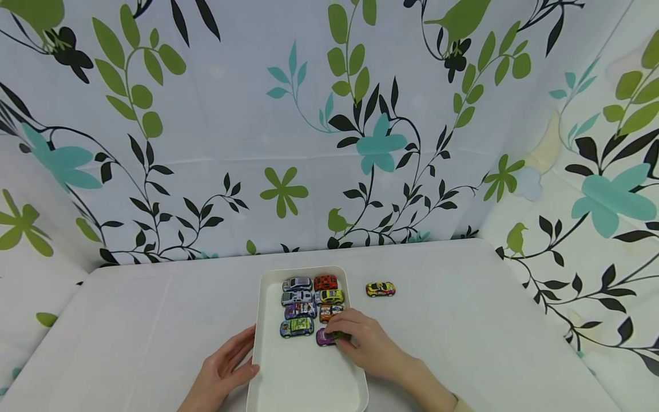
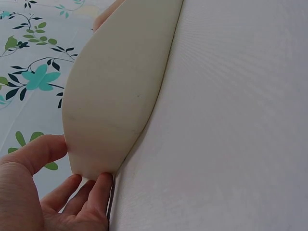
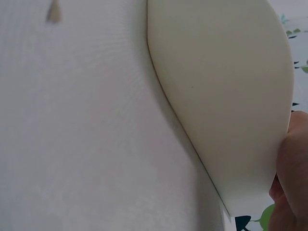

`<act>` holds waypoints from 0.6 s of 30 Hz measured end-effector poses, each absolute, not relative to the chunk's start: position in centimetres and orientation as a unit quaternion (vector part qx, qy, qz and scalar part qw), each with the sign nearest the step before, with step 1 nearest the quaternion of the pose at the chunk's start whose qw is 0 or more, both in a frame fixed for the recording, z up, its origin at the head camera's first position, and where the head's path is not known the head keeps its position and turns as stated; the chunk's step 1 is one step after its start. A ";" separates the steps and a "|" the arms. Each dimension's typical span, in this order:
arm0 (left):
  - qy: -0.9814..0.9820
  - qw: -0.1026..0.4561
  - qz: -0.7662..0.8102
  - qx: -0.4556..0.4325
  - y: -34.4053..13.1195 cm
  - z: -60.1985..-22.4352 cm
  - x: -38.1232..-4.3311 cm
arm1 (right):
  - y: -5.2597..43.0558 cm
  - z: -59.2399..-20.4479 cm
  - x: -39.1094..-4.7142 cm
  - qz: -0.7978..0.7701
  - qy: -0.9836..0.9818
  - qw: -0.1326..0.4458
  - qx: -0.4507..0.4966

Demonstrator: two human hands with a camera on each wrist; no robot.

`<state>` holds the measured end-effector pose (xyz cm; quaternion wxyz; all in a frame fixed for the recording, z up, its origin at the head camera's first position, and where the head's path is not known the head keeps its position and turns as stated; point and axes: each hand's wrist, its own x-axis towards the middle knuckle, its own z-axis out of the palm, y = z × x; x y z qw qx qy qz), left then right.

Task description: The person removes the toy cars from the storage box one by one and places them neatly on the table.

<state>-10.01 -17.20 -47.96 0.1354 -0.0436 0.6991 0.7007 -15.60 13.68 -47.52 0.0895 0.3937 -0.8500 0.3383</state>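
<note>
Head view: right grip (image 1: pixel 362 342) pinches a purple car (image 1: pixel 323 337); left grip (image 1: pixel 222 369), thumb apart, touches the tray (image 1: pixel 304 377).

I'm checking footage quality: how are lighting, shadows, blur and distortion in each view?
Head: soft, even light, no strong glare on the tray, toy cars too small for fine detail; left wrist: tray looks bowed, probably lens distortion; right wrist: similar bowing, faint shadow beside it, and a blurred brownish shape I can't identify.

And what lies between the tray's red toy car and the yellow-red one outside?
The tray's right rim, then a bare strip of white tabletop, in the head view.
</note>
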 end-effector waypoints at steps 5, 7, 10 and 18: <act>0.698 0.135 0.702 -0.045 -17.2 -48.0 -10.0 | 13.7 -47.5 -15.5 0.339 -0.851 0.084 0.393; 0.698 0.136 0.702 -0.046 -17.2 -48.0 -10.0 | 13.6 -47.3 -15.4 0.333 -0.859 0.074 0.382; 0.698 0.138 0.701 -0.049 -17.2 -48.0 -10.0 | 13.5 -47.1 -15.2 0.309 -0.872 0.070 0.372; 0.703 0.138 0.695 -0.056 -17.2 -48.0 -10.0 | 13.3 -46.7 -15.0 0.271 -0.887 0.067 0.369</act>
